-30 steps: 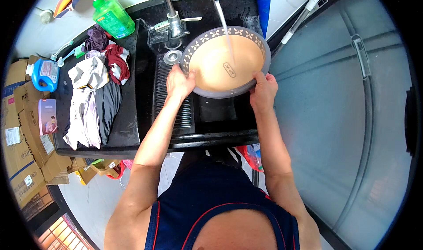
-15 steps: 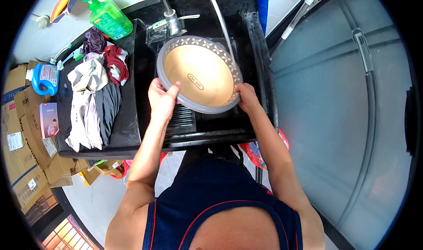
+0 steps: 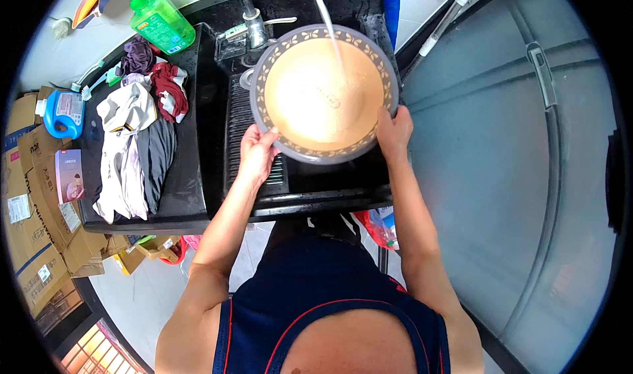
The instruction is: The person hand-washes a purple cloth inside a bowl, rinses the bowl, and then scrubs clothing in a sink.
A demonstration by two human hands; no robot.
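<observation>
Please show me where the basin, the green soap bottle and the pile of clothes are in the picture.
basin (image 3: 316, 104): head view, on its tan inner bottom.
green soap bottle (image 3: 160, 25): head view, on the middle of its body.
pile of clothes (image 3: 135, 150): head view, on the white and grey garments on the black counter.

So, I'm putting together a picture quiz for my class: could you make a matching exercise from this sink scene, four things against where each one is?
Things:
1. basin
2. green bottle
3. pile of clothes
4. blue jug

Places:
A. on the black counter left of the sink
B. at the far left, by the cardboard boxes
C. under the running water, held at its rim by the left hand and right hand
D. at the back, left of the tap

Pairs: 1-C, 2-D, 3-A, 4-B
</observation>
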